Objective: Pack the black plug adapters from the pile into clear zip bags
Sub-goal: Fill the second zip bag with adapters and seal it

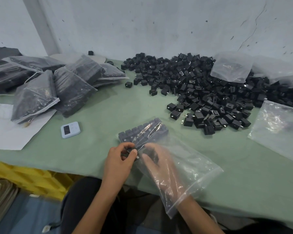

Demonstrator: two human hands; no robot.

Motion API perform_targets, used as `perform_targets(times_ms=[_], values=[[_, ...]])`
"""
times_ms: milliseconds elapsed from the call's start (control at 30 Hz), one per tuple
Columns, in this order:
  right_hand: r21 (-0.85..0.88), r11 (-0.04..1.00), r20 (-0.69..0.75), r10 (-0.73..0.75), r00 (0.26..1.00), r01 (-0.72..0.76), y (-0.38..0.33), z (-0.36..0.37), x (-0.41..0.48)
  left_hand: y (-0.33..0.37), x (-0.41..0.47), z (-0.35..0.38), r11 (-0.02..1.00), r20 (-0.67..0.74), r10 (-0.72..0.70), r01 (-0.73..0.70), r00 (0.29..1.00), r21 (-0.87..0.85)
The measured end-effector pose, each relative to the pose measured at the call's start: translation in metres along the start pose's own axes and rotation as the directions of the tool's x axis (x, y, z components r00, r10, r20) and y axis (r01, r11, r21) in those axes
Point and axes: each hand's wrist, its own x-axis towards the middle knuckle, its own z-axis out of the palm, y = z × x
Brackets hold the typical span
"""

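Roughly midway, I'd say. Left grip [120, 159] pinches one adapter [131, 149] at the zip bag [193, 169]; right grip [159, 162] is inside that bag — can't tell what it's holding. Several filled bags [71, 88] lie well left of both, and a big pile [210, 92] beyond them waits unpacked.

A small pale-blue timer [70, 129] lies on the green tabletop [108, 107], near a white sheet of paper [10, 132] at the left. A yellow crate [29, 176] sits below the table's front edge.
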Motion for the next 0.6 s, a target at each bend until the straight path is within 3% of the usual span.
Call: perform_targets(times_ms=[100,233,367,500,600], values=[[-0.003,1.000,-0.023,-0.029,0.999,0.029,-0.001,-0.001,0.004,0.000,0.000,0.000,1.000,0.000,0.002,-0.002,1.000,-0.006],[-0.160,0.987,-0.044,0.017,0.999,-0.024,0.006,-0.002,0.005,-0.001,0.000,0.000,1.000,0.006,-0.005,0.005,1.000,-0.018],[-0.007,0.998,-0.025,0.069,0.997,-0.070,0.009,0.005,0.000,-0.001,0.000,0.000,1.000,0.013,-0.003,0.004,1.000,-0.019],[-0.083,0.997,-0.017,0.007,1.000,-0.008,0.012,0.006,-0.001,-0.003,0.000,0.001,1.000,0.019,0.012,-0.012,1.000,-0.003],[-0.028,0.999,0.009,0.027,1.000,-0.026,0.008,0.003,0.000,-0.004,-0.003,0.000,0.999,-0.005,0.043,-0.043,0.999,0.025]])
